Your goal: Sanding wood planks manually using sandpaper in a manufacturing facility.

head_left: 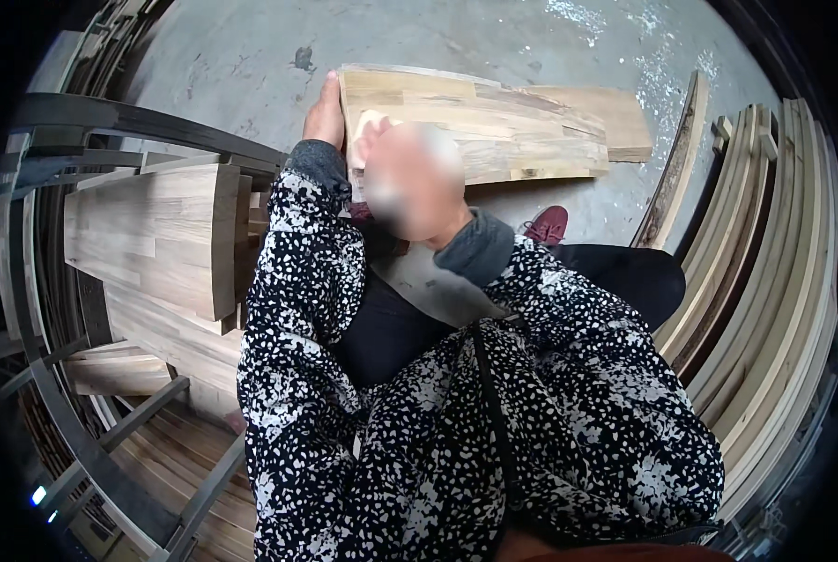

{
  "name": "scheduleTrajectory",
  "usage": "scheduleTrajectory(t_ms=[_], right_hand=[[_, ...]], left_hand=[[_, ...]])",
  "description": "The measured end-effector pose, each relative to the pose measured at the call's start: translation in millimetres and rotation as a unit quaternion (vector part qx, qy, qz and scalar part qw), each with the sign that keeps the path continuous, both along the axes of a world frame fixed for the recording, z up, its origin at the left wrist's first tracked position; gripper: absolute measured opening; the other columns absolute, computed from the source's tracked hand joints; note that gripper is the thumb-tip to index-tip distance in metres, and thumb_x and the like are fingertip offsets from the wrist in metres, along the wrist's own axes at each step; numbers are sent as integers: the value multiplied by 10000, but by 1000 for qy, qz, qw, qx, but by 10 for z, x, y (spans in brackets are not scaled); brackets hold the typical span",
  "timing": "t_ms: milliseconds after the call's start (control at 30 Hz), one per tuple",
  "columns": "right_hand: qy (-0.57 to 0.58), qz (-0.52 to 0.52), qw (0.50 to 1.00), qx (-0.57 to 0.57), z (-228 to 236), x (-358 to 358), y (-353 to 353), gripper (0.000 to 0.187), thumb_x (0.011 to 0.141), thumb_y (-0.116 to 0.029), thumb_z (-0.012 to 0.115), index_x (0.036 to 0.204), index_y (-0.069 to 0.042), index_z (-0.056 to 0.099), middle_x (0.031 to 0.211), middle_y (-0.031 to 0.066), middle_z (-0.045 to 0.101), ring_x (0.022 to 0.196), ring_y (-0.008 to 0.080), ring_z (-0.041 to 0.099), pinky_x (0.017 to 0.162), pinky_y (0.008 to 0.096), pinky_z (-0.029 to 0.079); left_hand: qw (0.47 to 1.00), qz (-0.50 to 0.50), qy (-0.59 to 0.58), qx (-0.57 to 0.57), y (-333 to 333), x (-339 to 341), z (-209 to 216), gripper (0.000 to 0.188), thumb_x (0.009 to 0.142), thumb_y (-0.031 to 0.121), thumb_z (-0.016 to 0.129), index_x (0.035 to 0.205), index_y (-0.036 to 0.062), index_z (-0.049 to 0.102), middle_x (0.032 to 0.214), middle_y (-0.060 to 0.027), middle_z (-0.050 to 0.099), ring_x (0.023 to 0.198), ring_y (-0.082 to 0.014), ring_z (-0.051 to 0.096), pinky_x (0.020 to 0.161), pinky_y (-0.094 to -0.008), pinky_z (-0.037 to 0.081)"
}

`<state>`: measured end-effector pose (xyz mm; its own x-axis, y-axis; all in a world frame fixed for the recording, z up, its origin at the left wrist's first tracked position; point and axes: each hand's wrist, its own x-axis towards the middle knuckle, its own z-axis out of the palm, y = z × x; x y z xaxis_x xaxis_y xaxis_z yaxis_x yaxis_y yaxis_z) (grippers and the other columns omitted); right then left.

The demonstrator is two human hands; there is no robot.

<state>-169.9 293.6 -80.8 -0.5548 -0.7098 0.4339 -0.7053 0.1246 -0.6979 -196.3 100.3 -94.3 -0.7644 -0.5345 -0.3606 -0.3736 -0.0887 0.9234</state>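
Observation:
A pale jointed-wood board stretches from left to right in front of me above the concrete floor. My left hand holds it by its left end, fingers along the edge. Over the board's near left part is my right hand, mostly blurred. Its visible fingertips are bent against a small cream-coloured piece, whose kind I cannot make out. Behind the board's right end, a second plain wooden board sticks out.
At my left, a dark metal rack bears stacked wooden boards. Long timber strips stand along the right, with a bark-edged strip beside them. White flecks lie on the grey floor. My dark red shoe is below the board.

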Motion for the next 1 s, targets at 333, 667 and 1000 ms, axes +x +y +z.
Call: scheduleTrajectory(t_ms=[333, 667, 1000], right_hand=[[15, -340, 940, -10, -1090, -571, 601, 427, 801, -71, 490, 1224, -67, 428, 1297, 140, 378, 1235, 335, 282, 1019, 445, 178], [6, -152, 987, -42, -571, -897, -16, 460, 713, -83, 581, 1163, -90, 484, 1254, 128, 434, 1224, 282, 319, 1023, 418, 209], [-41, -341, 938, 54, -960, -913, 225, 381, 836, -326, 475, 1197, -205, 470, 1327, 85, 348, 1211, 393, 274, 972, 563, 163]], left_hand=[[998, 38, -24, -38, -87, -131, -87, 603, 815, 493, 461, 1109, -32, 505, 1053, -130, 557, 918, -196, 540, 778, -276, 419], [998, 50, 13, 44, -24, -61, 13, 632, 830, 526, 389, 1100, -33, 512, 1057, -140, 558, 965, -188, 530, 837, -282, 398], [999, -1, -1, 39, -162, -176, -88, 739, 815, 574, 371, 1213, -47, 401, 1189, -165, 459, 1052, -212, 467, 909, -284, 332]])
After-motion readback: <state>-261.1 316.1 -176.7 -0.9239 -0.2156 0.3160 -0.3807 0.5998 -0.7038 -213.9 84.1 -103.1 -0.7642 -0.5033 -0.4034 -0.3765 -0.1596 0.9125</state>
